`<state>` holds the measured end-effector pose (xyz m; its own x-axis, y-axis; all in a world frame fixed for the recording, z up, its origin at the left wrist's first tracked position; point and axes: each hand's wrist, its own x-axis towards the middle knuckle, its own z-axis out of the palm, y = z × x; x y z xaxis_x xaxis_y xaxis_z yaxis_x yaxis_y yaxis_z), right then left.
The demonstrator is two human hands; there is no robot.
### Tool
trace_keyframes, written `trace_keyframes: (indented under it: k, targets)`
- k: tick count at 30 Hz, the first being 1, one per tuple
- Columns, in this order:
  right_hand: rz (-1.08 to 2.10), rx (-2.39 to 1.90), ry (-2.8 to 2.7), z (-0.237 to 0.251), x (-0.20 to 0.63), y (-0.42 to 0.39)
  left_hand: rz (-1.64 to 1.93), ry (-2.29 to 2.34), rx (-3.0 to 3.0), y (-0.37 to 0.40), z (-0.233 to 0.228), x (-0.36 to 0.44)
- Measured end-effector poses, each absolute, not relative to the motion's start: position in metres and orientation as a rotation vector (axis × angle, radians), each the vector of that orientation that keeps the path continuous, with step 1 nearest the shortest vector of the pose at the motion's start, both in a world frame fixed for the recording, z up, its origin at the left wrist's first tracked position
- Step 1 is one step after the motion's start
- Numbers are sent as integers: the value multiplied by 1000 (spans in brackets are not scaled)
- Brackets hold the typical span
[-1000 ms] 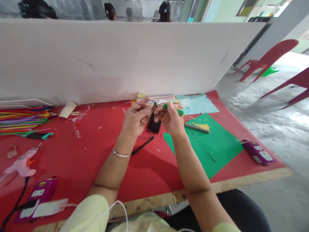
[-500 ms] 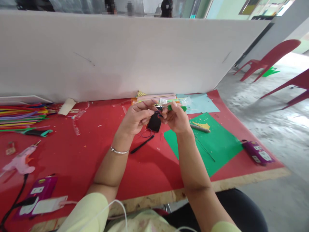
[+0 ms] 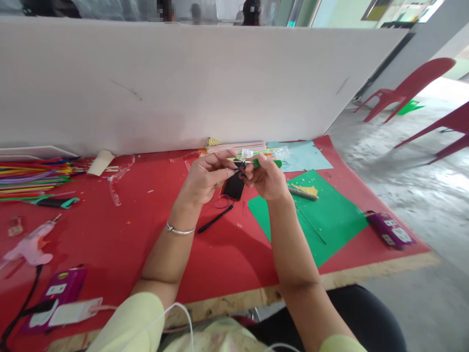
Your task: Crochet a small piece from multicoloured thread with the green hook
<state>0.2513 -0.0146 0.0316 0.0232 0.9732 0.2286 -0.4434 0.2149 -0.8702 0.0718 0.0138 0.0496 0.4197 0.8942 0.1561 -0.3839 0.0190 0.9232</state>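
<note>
Both of my hands are raised together above the red table cover [image 3: 128,234]. My right hand [image 3: 269,182] grips a green stick-like piece [image 3: 269,163] that points right. My left hand [image 3: 205,178] pinches a thin wire or thread [image 3: 234,162] at the near end of that green piece, fingertips touching the right hand's. A loop of dark wire [image 3: 222,202] hangs below the hands. Just behind them lies a small black object [image 3: 233,187], and a black pen [image 3: 215,219] lies under the left wrist.
A green paper sheet [image 3: 330,215] with a grey stick [image 3: 302,193] lies to the right, a light blue sheet [image 3: 306,157] behind it. Coloured straws [image 3: 32,178], a glue gun [image 3: 29,244] and a purple box [image 3: 58,288] are left. Another purple box [image 3: 390,230] sits right. A white board [image 3: 183,83] walls the back.
The hands have stayed together and shifted slightly up and right. The green piece has tilted from slanting down-right to nearly level. Nothing was let go.
</note>
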Motion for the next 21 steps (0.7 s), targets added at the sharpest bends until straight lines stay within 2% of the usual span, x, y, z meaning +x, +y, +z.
trace_keyframes:
  k: [21]
  targets:
    - [1340,-753,-1171,28,271,-15,942,536,1099,19,49,69]
